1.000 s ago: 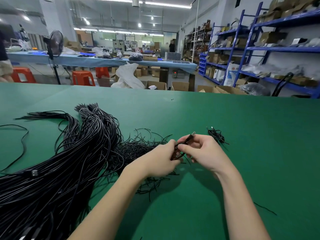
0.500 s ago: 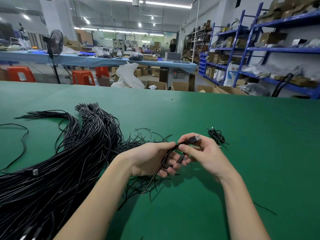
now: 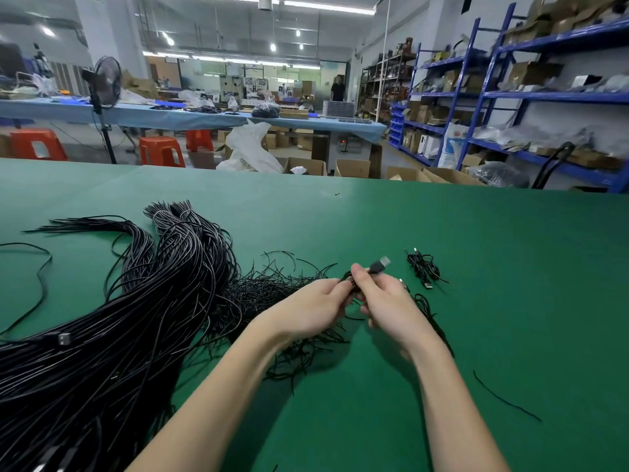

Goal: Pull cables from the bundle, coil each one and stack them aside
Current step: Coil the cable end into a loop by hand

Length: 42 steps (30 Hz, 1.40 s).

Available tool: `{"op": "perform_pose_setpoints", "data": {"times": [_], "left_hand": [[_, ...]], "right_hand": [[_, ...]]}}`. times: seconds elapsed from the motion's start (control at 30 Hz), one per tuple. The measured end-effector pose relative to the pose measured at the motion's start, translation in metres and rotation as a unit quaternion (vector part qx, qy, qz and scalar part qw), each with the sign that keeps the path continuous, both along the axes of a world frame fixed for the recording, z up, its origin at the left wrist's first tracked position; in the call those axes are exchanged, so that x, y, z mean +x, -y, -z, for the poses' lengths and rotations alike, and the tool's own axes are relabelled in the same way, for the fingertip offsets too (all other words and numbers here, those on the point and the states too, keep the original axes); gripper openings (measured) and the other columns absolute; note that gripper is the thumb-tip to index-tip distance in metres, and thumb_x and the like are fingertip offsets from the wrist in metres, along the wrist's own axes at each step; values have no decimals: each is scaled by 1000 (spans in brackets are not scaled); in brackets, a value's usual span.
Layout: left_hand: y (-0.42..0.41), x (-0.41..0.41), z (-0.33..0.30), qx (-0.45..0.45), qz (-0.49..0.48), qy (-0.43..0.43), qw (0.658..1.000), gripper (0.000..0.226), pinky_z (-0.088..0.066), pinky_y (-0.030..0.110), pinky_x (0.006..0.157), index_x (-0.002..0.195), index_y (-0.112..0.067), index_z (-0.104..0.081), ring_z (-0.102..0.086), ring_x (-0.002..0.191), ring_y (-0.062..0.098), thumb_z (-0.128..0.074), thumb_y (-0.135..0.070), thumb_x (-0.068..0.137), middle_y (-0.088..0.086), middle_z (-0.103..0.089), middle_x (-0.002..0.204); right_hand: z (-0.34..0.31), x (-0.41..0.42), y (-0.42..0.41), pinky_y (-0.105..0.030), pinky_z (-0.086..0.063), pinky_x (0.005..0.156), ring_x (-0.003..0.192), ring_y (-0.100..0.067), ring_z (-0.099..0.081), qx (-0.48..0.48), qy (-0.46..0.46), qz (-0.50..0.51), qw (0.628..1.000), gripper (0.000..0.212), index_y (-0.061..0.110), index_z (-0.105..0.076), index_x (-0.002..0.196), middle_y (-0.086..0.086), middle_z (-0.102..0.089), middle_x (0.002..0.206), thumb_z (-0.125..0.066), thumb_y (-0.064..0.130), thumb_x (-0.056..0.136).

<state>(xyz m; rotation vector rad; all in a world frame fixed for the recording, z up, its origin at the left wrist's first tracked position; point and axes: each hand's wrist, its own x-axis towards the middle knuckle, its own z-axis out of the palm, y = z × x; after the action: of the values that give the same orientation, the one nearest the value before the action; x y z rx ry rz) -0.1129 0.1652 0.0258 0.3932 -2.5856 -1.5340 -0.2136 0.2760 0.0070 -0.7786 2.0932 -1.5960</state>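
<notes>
A thick bundle of black cables [image 3: 112, 321] sprawls across the left half of the green table [image 3: 493, 267]. Thin black ties [image 3: 272, 294] lie tangled beside it, under my hands. My left hand [image 3: 313, 308] and my right hand [image 3: 384, 301] meet above the table and both grip one small coiled black cable [image 3: 352, 284]. Its USB plug [image 3: 379, 265] sticks up past my right thumb. A finished coiled cable [image 3: 423, 267] lies just right of my hands. More black cable [image 3: 430, 311] trails on the table behind my right wrist.
A single loose cable [image 3: 41, 277] curves at the far left. One stray tie [image 3: 503, 398] lies at the right front. Beyond the table's far edge stand cardboard boxes [image 3: 352, 167], orange stools, a fan, a blue table and blue shelving [image 3: 483, 97].
My hands have closed together on the coil and lifted slightly. The loose loops that hung below my left hand are drawn in, and the plug points further up and right.
</notes>
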Motion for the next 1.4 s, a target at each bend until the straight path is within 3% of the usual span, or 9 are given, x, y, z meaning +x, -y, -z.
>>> {"op": "perform_pose_setpoints", "data": {"times": [0.1, 0.2, 0.27, 0.43, 0.63, 0.77, 0.93, 1.13, 1.4], "left_hand": [[-8, -2, 2, -180, 9, -10, 984, 36, -32, 32, 63, 79, -17, -43, -42, 62, 12, -30, -31, 110, -5, -46, 70], [-10, -3, 6, -243, 26, 12, 970, 35, -41, 38, 77, 98, -10, -53, -56, 81, 26, -28, -33, 110, 7, -62, 89], [-11, -3, 7, -264, 45, 32, 963, 36, -39, 38, 75, 102, -7, -50, -55, 77, 28, -27, -33, 110, 9, -60, 87], [-9, -2, 9, -295, 79, 56, 950, 13, -34, 31, 65, 102, -14, -40, -45, 61, 12, -31, -20, 108, -1, -46, 75], [-11, 2, 7, -227, 74, 34, 970, 26, -30, 33, 63, 92, -9, -43, -42, 62, 12, -29, -23, 109, 0, -48, 75], [-12, 4, 3, -152, 77, 41, 985, 30, -37, 29, 68, 94, -11, -49, -41, 67, 12, -30, -29, 110, -3, -45, 78], [-13, 5, -2, 95, 96, 41, 990, 32, -40, 30, 66, 92, -9, -48, -37, 64, 15, -27, -23, 111, -2, -36, 69], [-8, 11, -2, 111, 141, 46, 983, 30, -42, 25, 67, 93, -11, -52, -48, 71, 15, -37, -30, 110, -5, -46, 72], [-7, 8, 3, 133, 133, 24, 982, 36, -40, 23, 60, 88, -14, -52, -48, 64, 13, -31, -30, 112, -6, -41, 65]], "right_hand": [[-1, 0, 2, -24, -28, 55, 48, 1, -42, 2, -27, 7, 1000, 52, 21, -48, 63, 20, -46, 42, -46, 55, 101], [0, -3, -1, -29, -28, 56, 45, -2, -36, 26, -40, 22, 999, 59, 22, -38, 55, 19, -38, 39, -48, 63, 97], [-1, -5, -3, -29, -28, 56, 47, -4, -38, 52, -64, 24, 996, 59, 21, -36, 57, 18, -37, 38, -49, 62, 97], [0, -3, -3, -31, -43, 71, 81, -23, -62, 156, -124, 28, 980, 63, 19, -51, 59, 0, -68, 75, -46, 73, 91], [9, -6, 0, -37, -47, 85, 102, -30, -61, 249, -160, 107, 949, 82, 13, -68, 97, -11, -65, 104, -33, 85, 85], [12, -10, -2, -33, -42, 70, 85, -26, -60, 176, -144, 85, 970, 57, 18, -60, 62, -4, -63, 77, -46, 63, 95], [12, -8, -5, -15, -34, 48, 43, -1, -47, 62, -91, 52, 993, 67, 19, -51, 39, 8, -54, 43, -49, 42, 101], [12, -6, -3, -31, -36, 61, 57, -15, -49, 32, -43, 42, 998, 51, 16, -49, 62, 6, -49, 50, -50, 50, 100], [1, -2, -6, -35, -47, 75, 67, -21, -62, 73, -55, 44, 995, 76, 14, -52, 49, 0, -61, 50, -40, 75, 93]]}}
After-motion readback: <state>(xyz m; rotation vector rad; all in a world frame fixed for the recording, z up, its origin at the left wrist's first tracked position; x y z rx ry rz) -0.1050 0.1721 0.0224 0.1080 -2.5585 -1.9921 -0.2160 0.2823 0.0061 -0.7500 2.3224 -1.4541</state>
